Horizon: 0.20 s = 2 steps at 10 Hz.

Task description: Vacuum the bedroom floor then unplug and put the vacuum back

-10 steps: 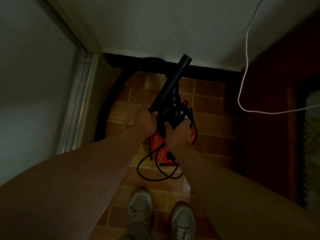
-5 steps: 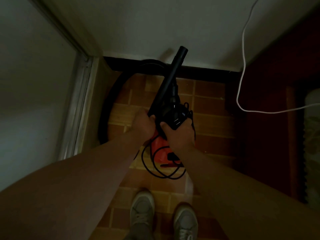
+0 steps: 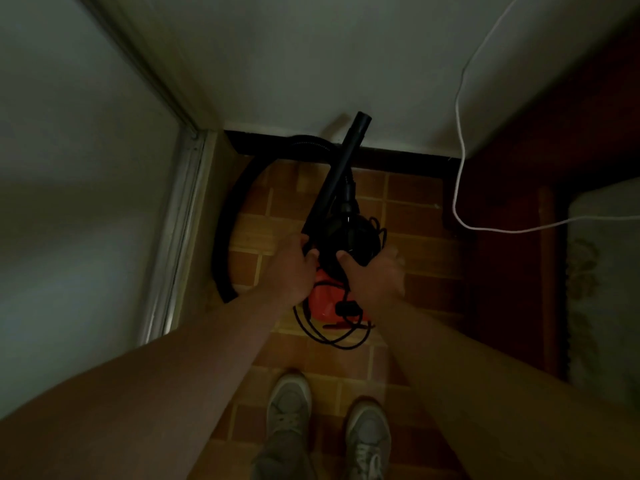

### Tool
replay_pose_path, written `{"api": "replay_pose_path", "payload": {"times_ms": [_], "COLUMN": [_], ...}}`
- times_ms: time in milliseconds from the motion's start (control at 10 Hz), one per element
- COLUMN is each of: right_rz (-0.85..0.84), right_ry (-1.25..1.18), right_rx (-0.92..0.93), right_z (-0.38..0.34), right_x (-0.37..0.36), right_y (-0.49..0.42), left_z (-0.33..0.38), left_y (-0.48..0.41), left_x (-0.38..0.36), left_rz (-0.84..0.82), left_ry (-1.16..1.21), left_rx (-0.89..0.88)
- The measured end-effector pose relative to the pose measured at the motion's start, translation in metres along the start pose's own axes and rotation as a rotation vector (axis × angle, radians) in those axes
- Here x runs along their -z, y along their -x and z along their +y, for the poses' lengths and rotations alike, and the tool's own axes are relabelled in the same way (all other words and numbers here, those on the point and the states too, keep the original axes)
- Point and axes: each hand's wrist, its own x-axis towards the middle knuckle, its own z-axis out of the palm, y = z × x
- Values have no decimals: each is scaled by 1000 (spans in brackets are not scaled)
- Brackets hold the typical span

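Both hands were low in the middle of the frame, on the vacuum. My left hand (image 3: 292, 268) was closed around the lower end of the black wand (image 3: 337, 174), which pointed up and a little right, its open tip in front of the white wall (image 3: 311, 64). My right hand (image 3: 375, 275) gripped the black top of the vacuum body (image 3: 349, 233), thumb on the left side and fingers curled over the right side. Below the hands I saw the red part of the vacuum (image 3: 323, 303), over the brown tiled floor (image 3: 408, 216); I could not tell if it touched the tiles. The black hose (image 3: 230, 220) made a wide curve on the left, from the dark skirting down beside the pale door frame (image 3: 180, 220). The black power cord (image 3: 332, 337) hung in loose loops under the red part, with the plug (image 3: 348, 308) just below my right wrist. A white cable (image 3: 459, 133) ran down the wall at the right and then off toward the right edge. My two grey shoes (image 3: 329, 427) stood at the bottom centre.
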Motion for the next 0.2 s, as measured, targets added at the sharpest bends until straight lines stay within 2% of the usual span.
{"api": "replay_pose_path", "payload": {"times_ms": [200], "right_rz": [-71], "right_ry": [24], "right_rx": [66], "right_z": [-24], "right_x": [50], "right_y": [49], "left_z": [41], "left_y": [55], "left_x": [28], "left_rz": [-8], "left_ry": [-48], "left_rx": [-39]}}
